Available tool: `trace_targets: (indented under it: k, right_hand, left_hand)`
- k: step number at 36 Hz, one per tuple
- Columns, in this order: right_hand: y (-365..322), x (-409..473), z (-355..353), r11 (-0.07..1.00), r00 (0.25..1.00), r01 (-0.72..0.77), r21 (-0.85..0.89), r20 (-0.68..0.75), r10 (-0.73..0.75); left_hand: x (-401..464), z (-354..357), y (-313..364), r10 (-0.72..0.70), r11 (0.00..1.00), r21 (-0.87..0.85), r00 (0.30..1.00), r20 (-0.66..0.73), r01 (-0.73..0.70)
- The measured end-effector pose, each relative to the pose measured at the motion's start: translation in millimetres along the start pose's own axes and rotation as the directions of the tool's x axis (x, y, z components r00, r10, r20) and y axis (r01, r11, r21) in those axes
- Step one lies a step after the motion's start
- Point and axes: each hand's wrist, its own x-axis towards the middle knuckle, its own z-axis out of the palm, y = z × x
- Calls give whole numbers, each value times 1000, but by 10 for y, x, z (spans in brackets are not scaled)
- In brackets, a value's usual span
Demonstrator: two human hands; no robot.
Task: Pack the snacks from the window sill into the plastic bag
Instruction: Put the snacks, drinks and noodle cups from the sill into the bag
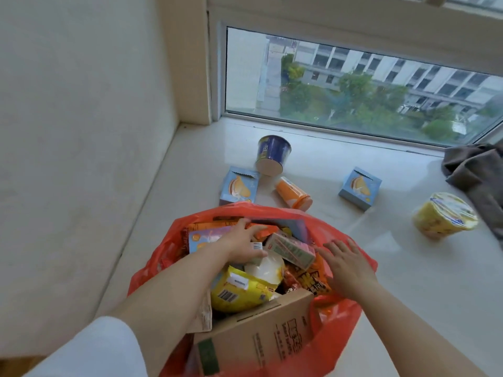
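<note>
On the pale window sill point(353, 268), beyond the red plastic bag point(337, 338), five snacks lie loose: a blue cup point(273, 154) tipped on its side far back by the glass, a light-blue box point(239, 186) just behind the bag's far rim, an orange cup point(294, 193) lying beside it, a second light-blue box point(359, 188) further right, and a yellow bowl point(445, 214) tilted at the far right, near a grey cloth point(479, 170). The bag is crowded: a cardboard box point(261, 333) fills its near side, with a yellow packet point(239, 291) and a pink-green carton point(292, 250) among other wrappers. The left hand point(241, 244) reaches deep into the bag, fingers curled over the packets; whether it grips one I cannot tell. The right hand point(345, 265) lies flat, fingers spread and relaxed, on the bag's right rim.
</note>
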Motion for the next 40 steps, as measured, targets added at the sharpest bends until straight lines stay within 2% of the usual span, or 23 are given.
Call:
trace_targets:
  k: [2,5,8,13,18,20,22,26,29,33,37,40]
  right_hand:
    - [-64,17,-49,1000,991,23,20,-134,-21]
    - [-167,36,-144,998,923,45,49,-383,-23]
    - [-215,50,-247,996,847,60,70,-531,-13]
    - [-227,55,-302,993,795,3,115,-603,68]
    - [-80,-59,-328,982,743,-14,188,-656,136]
    - [34,-115,-298,973,740,-40,225,-648,181]
    - [165,-152,-244,930,735,-64,362,-614,289]
    - [487,-200,-116,753,661,-152,640,-501,558]
    - [768,-254,22,656,674,-207,726,-381,634]
    - [1226,-292,273,606,725,-253,754,-267,635]
    - [1659,-280,430,637,818,-252,729,-191,542]
    - [1906,-276,542,654,856,-252,713,-150,494]
  left_hand:
    - [-51,-79,39,0,996,-90,1000,-16,-1]
    - [-101,-183,112,32,997,-71,995,-99,-39]
    - [-143,-268,206,61,996,-49,971,-232,-74]
    - [-185,-289,392,93,995,9,929,-357,-96]
    - [-146,-225,686,136,991,61,934,-331,-123]
    - [-125,-173,853,160,986,95,938,-307,-138]
    - [-83,-128,1029,185,980,130,934,-305,-151]
    - [73,-45,1431,215,969,191,908,-359,-154]
    - [222,54,1779,234,952,277,894,-381,-131]
    - [461,248,2184,154,969,239,899,-411,-56]
    - [706,409,2479,31,981,185,906,-422,53]
    - [844,547,2621,-59,985,125,916,-397,117]
